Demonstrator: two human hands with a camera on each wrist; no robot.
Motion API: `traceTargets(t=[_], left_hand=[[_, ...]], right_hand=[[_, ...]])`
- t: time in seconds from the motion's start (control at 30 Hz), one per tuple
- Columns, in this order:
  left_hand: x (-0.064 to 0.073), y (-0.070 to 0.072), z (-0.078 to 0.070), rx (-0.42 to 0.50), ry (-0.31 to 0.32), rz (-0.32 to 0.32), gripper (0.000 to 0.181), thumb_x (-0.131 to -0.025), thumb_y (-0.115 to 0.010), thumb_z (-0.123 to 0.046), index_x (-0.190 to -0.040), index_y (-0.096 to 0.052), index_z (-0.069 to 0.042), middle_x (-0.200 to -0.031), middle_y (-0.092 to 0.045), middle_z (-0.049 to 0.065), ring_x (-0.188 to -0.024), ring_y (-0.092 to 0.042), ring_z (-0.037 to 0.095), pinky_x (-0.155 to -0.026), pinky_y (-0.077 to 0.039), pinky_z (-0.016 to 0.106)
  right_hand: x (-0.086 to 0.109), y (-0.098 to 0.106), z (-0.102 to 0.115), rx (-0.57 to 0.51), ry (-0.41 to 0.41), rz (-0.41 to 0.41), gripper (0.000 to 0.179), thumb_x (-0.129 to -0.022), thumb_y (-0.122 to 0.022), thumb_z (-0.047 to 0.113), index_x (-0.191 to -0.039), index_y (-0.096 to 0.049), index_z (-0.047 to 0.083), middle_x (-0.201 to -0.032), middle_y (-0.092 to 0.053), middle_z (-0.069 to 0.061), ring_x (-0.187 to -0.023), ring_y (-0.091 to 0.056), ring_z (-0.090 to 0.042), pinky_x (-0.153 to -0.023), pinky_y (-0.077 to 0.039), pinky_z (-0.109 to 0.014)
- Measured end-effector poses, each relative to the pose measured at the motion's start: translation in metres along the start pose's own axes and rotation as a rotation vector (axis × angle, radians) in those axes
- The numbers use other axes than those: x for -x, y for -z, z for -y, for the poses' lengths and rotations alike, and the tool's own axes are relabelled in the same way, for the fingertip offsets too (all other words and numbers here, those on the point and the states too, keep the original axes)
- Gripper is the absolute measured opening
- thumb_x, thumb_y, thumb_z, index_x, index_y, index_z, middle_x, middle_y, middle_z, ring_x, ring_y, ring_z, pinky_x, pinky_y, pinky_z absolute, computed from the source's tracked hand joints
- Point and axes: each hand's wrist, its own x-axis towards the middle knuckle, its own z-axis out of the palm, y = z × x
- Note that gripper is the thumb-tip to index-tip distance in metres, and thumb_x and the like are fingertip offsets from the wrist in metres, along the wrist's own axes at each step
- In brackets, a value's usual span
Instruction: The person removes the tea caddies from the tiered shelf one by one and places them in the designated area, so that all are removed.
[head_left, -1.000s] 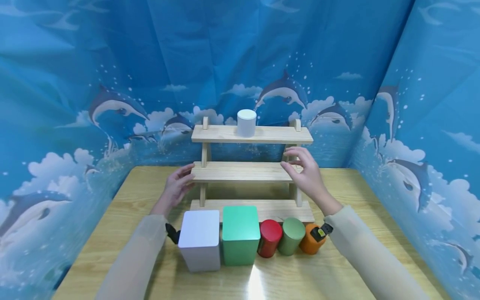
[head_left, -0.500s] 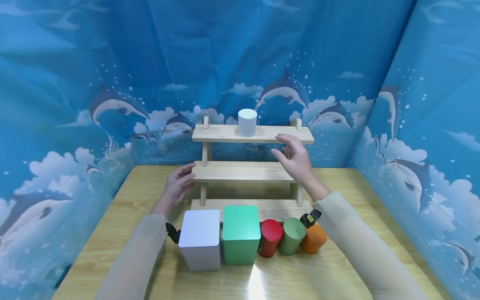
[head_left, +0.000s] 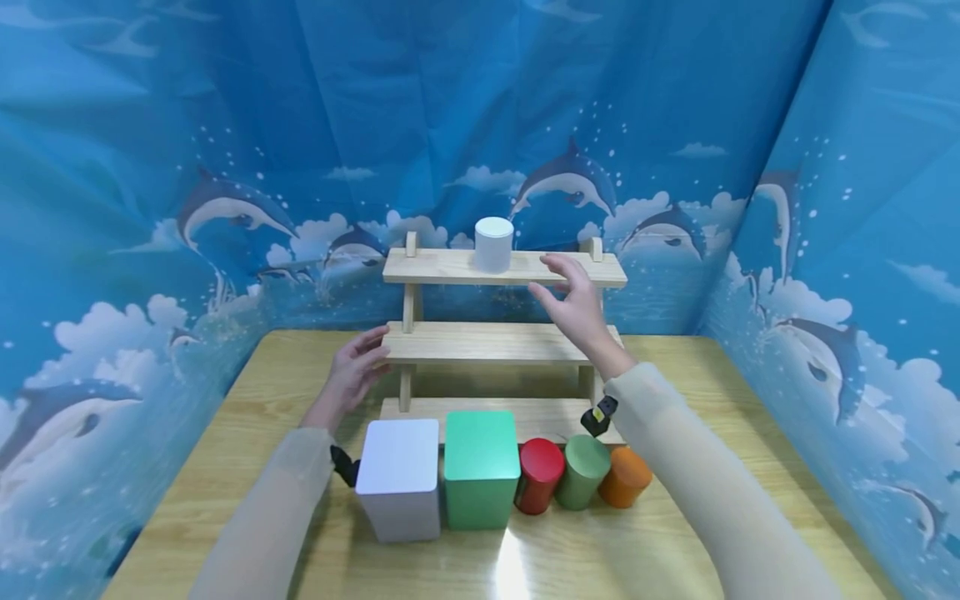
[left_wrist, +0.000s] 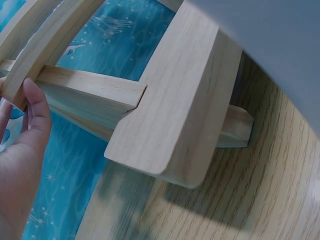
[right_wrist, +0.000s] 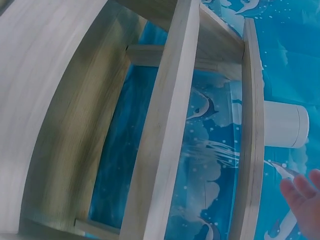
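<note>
A three-tier wooden shelf stand (head_left: 487, 343) stands at the back of the table. My left hand (head_left: 351, 371) holds the left end of its middle board; in the left wrist view the fingers (left_wrist: 36, 102) bend round the board's edge. On the top board stands a white cylinder (head_left: 492, 247). To its right, and apart from it, my right hand (head_left: 573, 304) is raised before the top board, thumb and fingers spread with nothing between them. In the right wrist view, its fingertips (right_wrist: 296, 192) show near the white cylinder (right_wrist: 286, 125).
A row stands along the front of the stand: a white block (head_left: 399, 479), a green block (head_left: 482, 471), a red cylinder (head_left: 538, 477), a green cylinder (head_left: 582, 472) and an orange cylinder (head_left: 626, 477). Blue dolphin-print sheeting (head_left: 465, 108) hangs behind and at the sides.
My right hand has risen from the middle board's right end and moved left, closer to the white cylinder. The left hand has stayed at the middle board.
</note>
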Motion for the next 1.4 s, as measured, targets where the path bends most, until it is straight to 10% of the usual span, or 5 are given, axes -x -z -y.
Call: traceTargets(t=[1.4], left_hand=[[0.005, -0.003, -0.010, -0.010, 0.037, 0.016, 0.051, -0.091, -0.059, -0.007, -0.138, -0.041, -0.003, -0.125, -0.046, 0.003, -0.099, -0.053, 0.013, -0.090, -0.048, 0.036]], right_hand=[[-0.067, -0.048, 0.005, 0.018, -0.234, -0.012, 0.054, -0.089, -0.064, 0.027, -0.136, -0.045, 0.008, -0.139, -0.040, -0.010, -0.121, -0.043, -0.031, -0.097, -0.040, -0.038]])
